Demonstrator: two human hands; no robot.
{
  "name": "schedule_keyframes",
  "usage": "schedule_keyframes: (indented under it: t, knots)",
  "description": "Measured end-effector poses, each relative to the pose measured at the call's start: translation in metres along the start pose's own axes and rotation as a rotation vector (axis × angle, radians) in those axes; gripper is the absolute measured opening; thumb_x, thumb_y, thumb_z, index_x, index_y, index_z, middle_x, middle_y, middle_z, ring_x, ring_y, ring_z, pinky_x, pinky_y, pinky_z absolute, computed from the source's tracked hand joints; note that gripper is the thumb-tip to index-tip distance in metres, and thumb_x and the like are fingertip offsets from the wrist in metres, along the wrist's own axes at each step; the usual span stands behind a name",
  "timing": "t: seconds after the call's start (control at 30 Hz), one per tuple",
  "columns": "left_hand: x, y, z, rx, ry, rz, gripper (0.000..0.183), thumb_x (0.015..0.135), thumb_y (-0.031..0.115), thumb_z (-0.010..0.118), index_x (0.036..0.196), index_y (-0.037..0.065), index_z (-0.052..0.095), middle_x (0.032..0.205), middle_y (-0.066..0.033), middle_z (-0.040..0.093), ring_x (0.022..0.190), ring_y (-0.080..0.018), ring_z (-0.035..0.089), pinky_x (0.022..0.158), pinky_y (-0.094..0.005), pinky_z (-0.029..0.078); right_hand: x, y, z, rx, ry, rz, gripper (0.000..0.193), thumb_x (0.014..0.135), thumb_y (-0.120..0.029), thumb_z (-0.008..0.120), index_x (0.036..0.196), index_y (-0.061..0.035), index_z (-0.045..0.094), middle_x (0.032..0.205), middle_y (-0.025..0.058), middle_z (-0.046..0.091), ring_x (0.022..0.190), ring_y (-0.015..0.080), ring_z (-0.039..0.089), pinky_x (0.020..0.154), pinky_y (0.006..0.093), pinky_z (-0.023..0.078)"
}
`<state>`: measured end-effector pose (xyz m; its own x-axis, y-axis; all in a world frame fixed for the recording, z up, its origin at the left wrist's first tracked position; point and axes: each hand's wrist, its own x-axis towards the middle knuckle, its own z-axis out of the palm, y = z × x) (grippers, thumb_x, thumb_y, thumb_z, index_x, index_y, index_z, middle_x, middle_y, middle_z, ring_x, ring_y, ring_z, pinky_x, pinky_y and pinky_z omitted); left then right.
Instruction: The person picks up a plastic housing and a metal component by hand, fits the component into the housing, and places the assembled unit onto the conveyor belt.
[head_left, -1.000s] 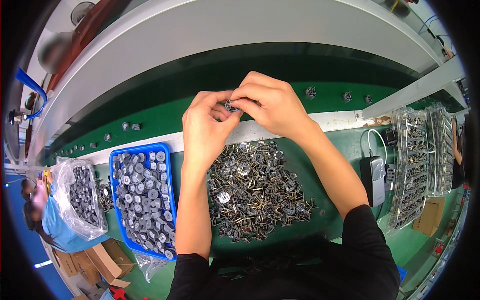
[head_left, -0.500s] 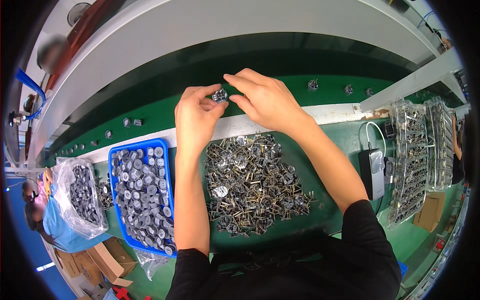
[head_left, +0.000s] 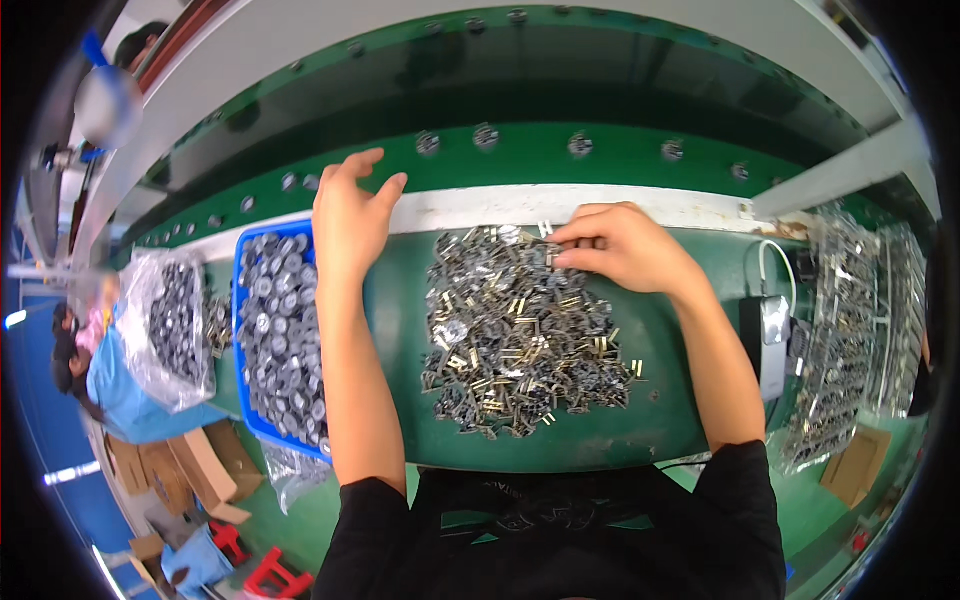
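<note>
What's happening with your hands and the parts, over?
Left hand: open, empty. Right hand: at pile of pinned parts, grip unclear. Left forearm hides part of blue tray.

Free gap between left forearm [head_left: 358,390] and parts heap [head_left: 520,345], white rail [head_left: 460,208] beyond, height unclear.

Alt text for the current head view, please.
A person's right hand is at the far edge of a pile of pronged parts on a green table. The left hand, open and empty, hovers by a blue tray of grey caps; small parts line a green strip beyond.
</note>
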<state>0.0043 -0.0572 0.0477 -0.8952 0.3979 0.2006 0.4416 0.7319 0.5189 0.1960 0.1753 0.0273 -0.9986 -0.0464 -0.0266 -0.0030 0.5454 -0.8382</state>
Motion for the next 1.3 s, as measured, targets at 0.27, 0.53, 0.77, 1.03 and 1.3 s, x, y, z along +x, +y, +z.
schedule_keyframes:
  t: [0.27,0.53,0.77,1.03,1.3]
  knots:
    - [-0.072,-0.083,-0.054,0.27,0.018,0.019,0.027,0.083,0.01,0.067,0.109,0.006,0.07,0.101,-0.0138,0.063,0.095,-0.0319,0.062,0.087,-0.0409,0.048,0.002,-0.003,0.012,0.03,0.197,-0.105,0.019,0.082,0.001,0.07,0.1,-0.0037,0.073,0.08,0.0029,0.058,0.073,0.0139,0.055,0.067,0.027,0.045]
    - [-0.069,-0.067,-0.051,0.285,-0.032,-0.058,0.033,0.078,0.011,0.072,0.111,0.008,0.07,0.101,-0.0132,0.063,0.096,-0.0322,0.06,0.089,-0.0415,0.048,-0.005,-0.018,0.004,0.038,0.168,-0.066,0.029,0.08,0.004,0.062,0.107,-0.005,0.068,0.079,0.0045,0.057,0.064,0.013,0.053,0.059,0.0274,0.044]
    - [-0.053,-0.08,-0.052,0.269,-0.119,0.032,0.036,0.076,0.013,0.072,0.112,0.011,0.07,0.098,-0.0129,0.063,0.094,-0.0314,0.063,0.085,-0.0413,0.051,-0.006,-0.022,0.008,0.005,0.107,-0.119,0.026,0.077,0.004,0.061,0.101,-0.0041,0.068,0.074,0.0047,0.056,0.063,0.0131,0.052,0.059,0.027,0.044]
    - [-0.054,-0.095,-0.054,0.293,-0.083,0.318,0.025,0.074,0.011,0.072,0.099,0.007,0.074,0.095,-0.0115,0.066,0.09,-0.0308,0.062,0.082,-0.0404,0.052,-0.006,-0.026,0.01,0.046,0.124,-0.039,0.024,0.079,0.0,0.063,0.102,-0.0034,0.065,0.074,0.0059,0.058,0.062,0.0135,0.055,0.059,0.0278,0.045]
    - [-0.043,-0.091,-0.061,0.214,-0.182,0.341,0.035,0.07,0.005,0.073,0.105,0.007,0.069,0.093,-0.0118,0.065,0.088,-0.0311,0.06,0.083,-0.0395,0.05,-0.007,-0.029,0.01,0.012,0.117,-0.005,0.022,0.078,0.0,0.064,0.099,-0.0042,0.065,0.076,0.0053,0.059,0.067,0.0144,0.056,0.061,0.0274,0.046]
